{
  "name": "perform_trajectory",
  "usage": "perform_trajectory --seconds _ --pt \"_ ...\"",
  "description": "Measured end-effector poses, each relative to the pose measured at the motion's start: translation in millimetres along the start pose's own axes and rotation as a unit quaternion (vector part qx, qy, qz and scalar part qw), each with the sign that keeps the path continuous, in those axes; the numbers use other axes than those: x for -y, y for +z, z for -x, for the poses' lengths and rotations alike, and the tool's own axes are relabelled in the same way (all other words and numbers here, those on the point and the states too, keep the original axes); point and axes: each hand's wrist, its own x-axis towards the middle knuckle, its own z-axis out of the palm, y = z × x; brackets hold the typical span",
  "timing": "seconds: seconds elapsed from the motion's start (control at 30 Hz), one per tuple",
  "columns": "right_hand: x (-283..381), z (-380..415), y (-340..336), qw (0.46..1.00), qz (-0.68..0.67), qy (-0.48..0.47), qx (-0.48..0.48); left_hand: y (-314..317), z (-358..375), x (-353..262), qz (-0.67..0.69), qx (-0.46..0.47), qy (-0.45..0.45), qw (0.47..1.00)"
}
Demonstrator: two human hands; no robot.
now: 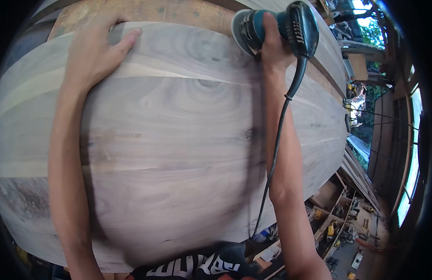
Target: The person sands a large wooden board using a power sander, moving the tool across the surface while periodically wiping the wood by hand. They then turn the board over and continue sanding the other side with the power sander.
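Observation:
A broad wooden panel (178, 121) of pale, grey-brown boards spreads out in front of me, its grain running across. My left hand (97, 49) rests at the panel's far edge, with the thumb stretched away from the other fingers and nothing in its grasp. At the far right part of the panel, my right hand (275, 49) is closed around a teal and black orbital sander (297, 28). Its round pad faces left and appears tilted near the panel's far edge. From the sander a black cord (279, 135) hangs along my right forearm toward my body.
Beyond the panel lies another, browner wooden surface (146, 10). Below right, wooden compartments (325, 224) hold several tools, some yellow. Long boards (363, 179) lean at the right, near the workshop's open side. My dark printed shirt (197, 263) is close to the near edge.

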Motion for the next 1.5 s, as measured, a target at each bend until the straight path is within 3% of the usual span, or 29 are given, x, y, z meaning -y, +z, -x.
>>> perform_trajectory --seconds 0.07,0.37,0.5,0.8,0.87,1.03,1.1,1.3,1.33,1.37,1.5 --pt "-4 0 -2 1.0 -0.001 -0.003 -0.019 1 0 0 -0.006 -0.002 0.002 1.0" --pt "13 6 24 0.992 -0.01 0.098 0.078 4 -1 2 0.014 0.0 0.005 1.0" --pt "26 6 35 0.994 -0.044 0.091 0.036 2 -2 4 -0.001 0.001 0.013 1.0" --pt "0 0 -8 0.999 0.029 0.033 -0.02 -3 -4 -5 -0.003 0.027 -0.018 0.999" --pt "0 1 -11 0.997 0.019 0.065 -0.021 -5 -5 -7 0.0 0.038 -0.025 0.999" --pt "12 7 -4 0.998 0.018 0.051 -0.014 4 0 4 0.023 0.0 -0.013 1.0" --pt "24 15 -13 0.998 0.033 0.049 0.035 3 -3 1 0.021 0.005 -0.004 1.0" --pt "60 51 -91 0.972 0.032 0.205 0.109 2 1 5 0.022 -0.019 0.007 1.0" --pt "65 52 -103 0.972 0.045 0.186 0.133 5 2 3 0.027 -0.021 -0.006 0.999" --pt "71 51 -103 0.971 0.058 0.169 0.157 5 3 2 0.031 -0.021 -0.02 0.999" --pt "82 40 -84 0.95 0.047 0.247 0.183 2 1 -3 0.045 0.011 -0.043 0.998"
